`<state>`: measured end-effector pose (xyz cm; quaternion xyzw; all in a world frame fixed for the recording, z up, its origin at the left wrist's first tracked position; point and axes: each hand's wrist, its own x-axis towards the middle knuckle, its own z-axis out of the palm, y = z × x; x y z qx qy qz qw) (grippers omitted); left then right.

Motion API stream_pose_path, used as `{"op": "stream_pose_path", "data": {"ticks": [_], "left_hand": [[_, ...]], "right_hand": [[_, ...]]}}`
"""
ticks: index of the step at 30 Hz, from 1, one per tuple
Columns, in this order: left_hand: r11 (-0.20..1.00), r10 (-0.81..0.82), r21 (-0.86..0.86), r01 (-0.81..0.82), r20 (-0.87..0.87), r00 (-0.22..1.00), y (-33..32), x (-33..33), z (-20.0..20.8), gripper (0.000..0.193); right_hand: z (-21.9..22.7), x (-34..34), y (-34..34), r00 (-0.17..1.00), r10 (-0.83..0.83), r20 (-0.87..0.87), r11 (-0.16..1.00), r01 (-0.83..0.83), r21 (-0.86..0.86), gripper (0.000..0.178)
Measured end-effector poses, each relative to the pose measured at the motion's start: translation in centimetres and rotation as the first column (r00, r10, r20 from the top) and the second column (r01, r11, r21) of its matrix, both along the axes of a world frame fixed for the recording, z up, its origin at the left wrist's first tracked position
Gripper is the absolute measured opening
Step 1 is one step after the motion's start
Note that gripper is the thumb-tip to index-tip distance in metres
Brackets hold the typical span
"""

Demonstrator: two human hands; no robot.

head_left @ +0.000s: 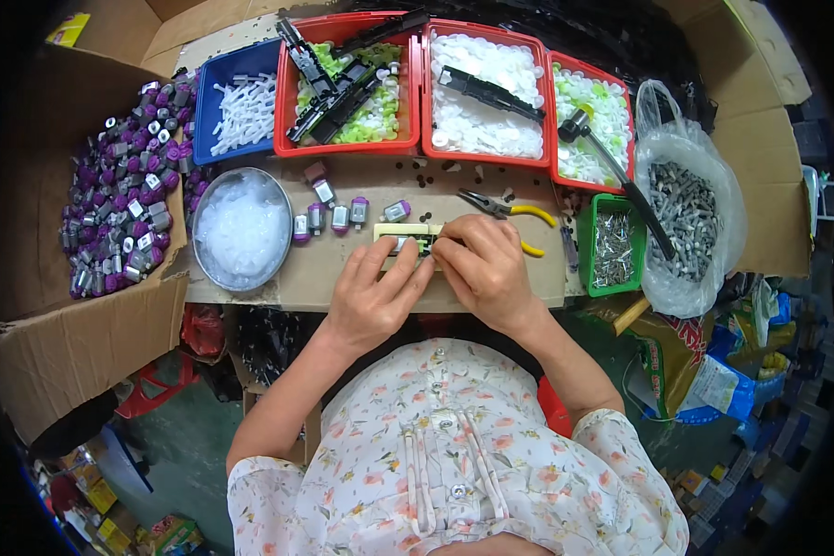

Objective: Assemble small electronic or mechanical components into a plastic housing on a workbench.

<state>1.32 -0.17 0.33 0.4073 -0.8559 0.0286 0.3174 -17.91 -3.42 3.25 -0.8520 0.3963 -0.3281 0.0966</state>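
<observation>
A cream-coloured block [386, 229] lies at the front of the work surface and carries a small black plastic housing [423, 238] with bright green parts in it. My left hand [373, 289] steadies the housing from the left, its fingertips closed against it. At the housing's right end, the fingers of my right hand [487, 270] are pinched together; whatever they hold is hidden. Just behind that hand lie pliers [531, 213] with yellow handles, partly covered by it. Small motors [340, 219] with purple ends stand and lie to the left of the block.
A metal bowl [281, 269] of translucent material and a carton [83, 347] of purple motors are at left. Behind stand a blue bin [204, 116] and red bins [420, 93] of white and green parts. A hammer [635, 195], green tray [587, 278] and bag [681, 301] of metal parts are right.
</observation>
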Motion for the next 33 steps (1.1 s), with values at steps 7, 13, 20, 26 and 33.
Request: {"op": "stream_pose_path", "data": {"ticks": [7, 13, 20, 26, 33], "left_hand": [[0.999, -0.033, -0.013, 0.034, 0.016, 0.999, -0.2, 0.2, 0.0, 0.032], [1.000, -0.014, -0.022, 0.014, 0.011, 1.000, -0.1, 0.0, 0.1, 0.031], [1.000, -0.023, -0.015, 0.022, -0.031, 0.999, -0.2, -0.2, -0.3, 0.027], [0.999, -0.033, 0.036, 0.034, -0.019, 0.999, -0.1, -0.2, 0.3, 0.030], [0.996, -0.061, 0.067, 0.066, -0.072, 0.996, -0.4, -0.3, 2.7, 0.029]], "right_hand": [[0.0, -0.3, -0.7, 0.996, 0.020, 0.087, 0.974, -0.039, 0.223, 0.021], [-0.2, -0.6, -0.2, 0.997, 0.060, -0.054, 0.993, -0.054, 0.107, 0.028], [0.4, -0.6, -0.3, 0.956, 0.112, -0.272, 0.994, -0.112, 0.017, 0.027], [0.9, -1.0, -0.6, 0.992, 0.112, -0.052, 0.970, -0.098, 0.223, 0.025], [4.4, -9.5, 0.2, 0.949, -0.314, -0.005, 0.948, 0.314, 0.056, 0.021]]}}
